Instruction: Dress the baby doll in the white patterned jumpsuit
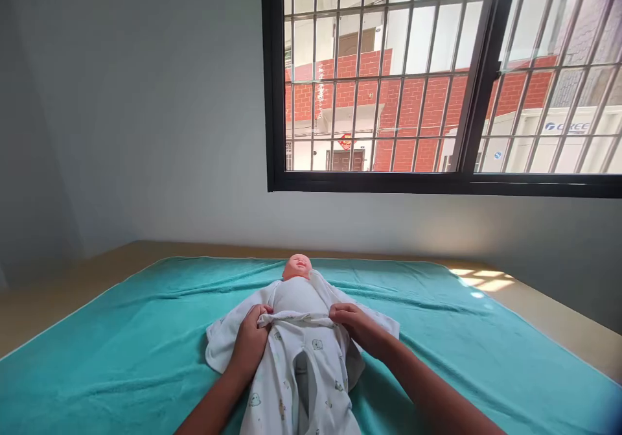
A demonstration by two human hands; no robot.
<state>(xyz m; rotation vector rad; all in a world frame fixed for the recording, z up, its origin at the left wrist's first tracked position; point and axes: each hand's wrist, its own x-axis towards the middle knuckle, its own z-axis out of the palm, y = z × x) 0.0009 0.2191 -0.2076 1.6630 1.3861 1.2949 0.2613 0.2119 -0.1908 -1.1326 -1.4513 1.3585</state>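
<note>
A baby doll (297, 278) lies on its back on a teal towel (121, 331), head toward the wall. It wears a white printed romper (311, 370), bunched at the waist. My left hand (251, 342) grips the romper's bunched edge at the doll's left side, fingers curled on the cloth. On the other side, my right hand (354, 325) pinches the same bunched edge. Both forearms reach in from the bottom of the view.
The towel covers a wooden platform (63, 292) against a grey wall. A barred window (437, 78) with a black frame is above, with brick buildings outside. Sunlight patches fall at the towel's far right corner (481, 282).
</note>
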